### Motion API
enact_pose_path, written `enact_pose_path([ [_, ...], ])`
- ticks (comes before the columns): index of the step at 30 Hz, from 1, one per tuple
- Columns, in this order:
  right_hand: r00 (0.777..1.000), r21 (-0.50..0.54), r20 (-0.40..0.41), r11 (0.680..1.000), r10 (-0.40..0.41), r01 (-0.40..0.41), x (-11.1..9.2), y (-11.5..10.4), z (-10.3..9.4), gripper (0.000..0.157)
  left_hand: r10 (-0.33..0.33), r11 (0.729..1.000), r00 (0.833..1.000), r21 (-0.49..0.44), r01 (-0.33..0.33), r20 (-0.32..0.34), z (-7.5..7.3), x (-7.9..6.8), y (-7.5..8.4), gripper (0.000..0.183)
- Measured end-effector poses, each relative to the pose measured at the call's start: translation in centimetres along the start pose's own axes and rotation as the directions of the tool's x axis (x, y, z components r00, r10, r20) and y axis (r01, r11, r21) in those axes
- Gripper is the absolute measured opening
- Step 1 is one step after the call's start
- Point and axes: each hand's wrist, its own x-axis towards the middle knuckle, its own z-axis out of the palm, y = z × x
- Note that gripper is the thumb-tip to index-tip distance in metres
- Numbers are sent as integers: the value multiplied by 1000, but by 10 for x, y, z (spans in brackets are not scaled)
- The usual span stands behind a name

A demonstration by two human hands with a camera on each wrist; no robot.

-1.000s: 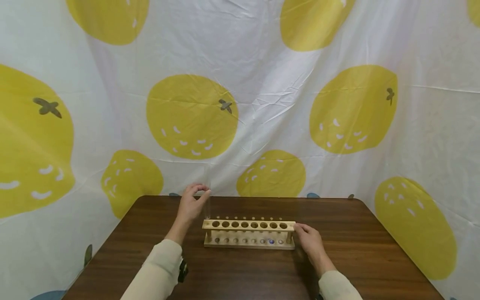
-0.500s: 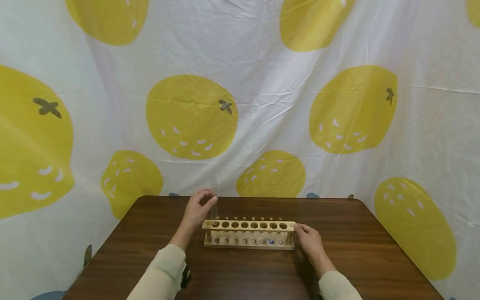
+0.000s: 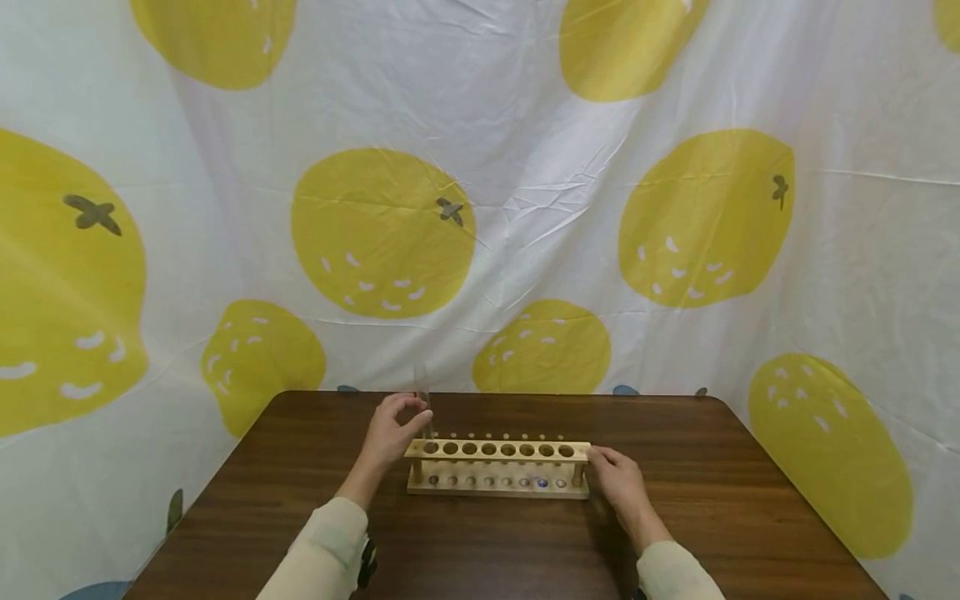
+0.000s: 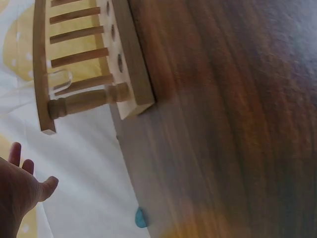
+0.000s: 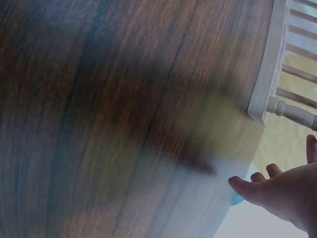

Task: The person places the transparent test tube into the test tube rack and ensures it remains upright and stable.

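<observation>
In the head view my left hand pinches a clear test tube between thumb and fingers. The tube leans slightly left, its lower end at the leftmost hole of a wooden test tube rack. Seen from the left wrist, the tube's rounded bottom shows just inside the upper board, above the rack's base. My right hand holds the right end of the rack's top board. The exact finger contact there is out of sight in the right wrist view.
The rack stands on a dark brown wooden table. Short pegs line its back, and a blue spot shows in one lower hollow. Behind the table hangs a white cloth printed with yellow fruit.
My left hand has moved right and down, bringing the test tube from behind the rack's left end to its leftmost hole; the tube now tilts left. The right hand and rack stay put.
</observation>
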Motion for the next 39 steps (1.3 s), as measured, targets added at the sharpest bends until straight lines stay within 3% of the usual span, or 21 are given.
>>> enact_pose_path([
  [9, 1000, -9, 5, 1000, 3, -3, 0, 0, -1, 45, -19, 999, 999, 38, 18, 43, 1, -10, -9, 16],
  [18, 1000, -1, 8, 1000, 1, -1, 0, 1, 0, 45, 14, 997, 998, 81, -19, 55, 5, -15, -17, 13],
  [24, 1000, 5, 7, 1000, 0, 0, 0, 2, 0, 45, -39, 996, 996, 83, 32, 82, 6, -18, -19, 12],
  [39, 1000, 13, 15, 1000, -1, 1, -1, 1, 0, 46, -92, 991, 989, 107, 80, 114, 7, -19, -18, 9],
])
